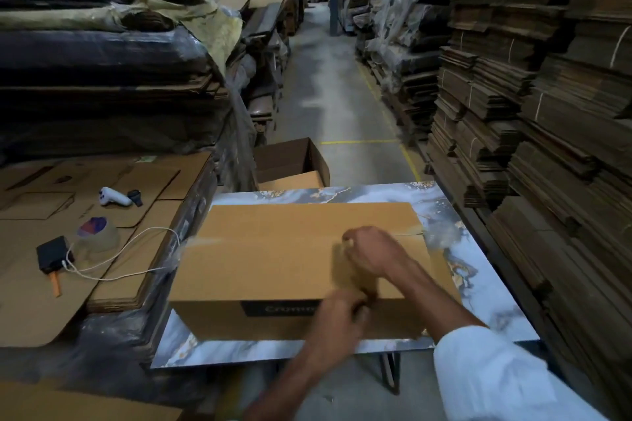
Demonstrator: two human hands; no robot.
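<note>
A closed brown cardboard box point(273, 256) lies on a marble-patterned table point(478, 284), with a dark printed label on its front face. My right hand point(372, 253) is over the right part of the box top and grips a blurred brown roll of tape point(345, 270). Just below it, at the box's front top edge, my left hand point(338, 316) has its fingers curled and pinches the tape where it comes off the roll. Both hands are blurred by motion. The top seam shows at the box's right end.
To the left, a stack of flat cardboard point(102, 284) carries a second tape roll point(97, 236), a white controller point(114, 196), a black power bank point(53, 253) with a white cable, and an orange cutter point(54, 284). An open box point(290, 157) stands beyond the table. Tall cardboard stacks point(547, 96) line the aisle.
</note>
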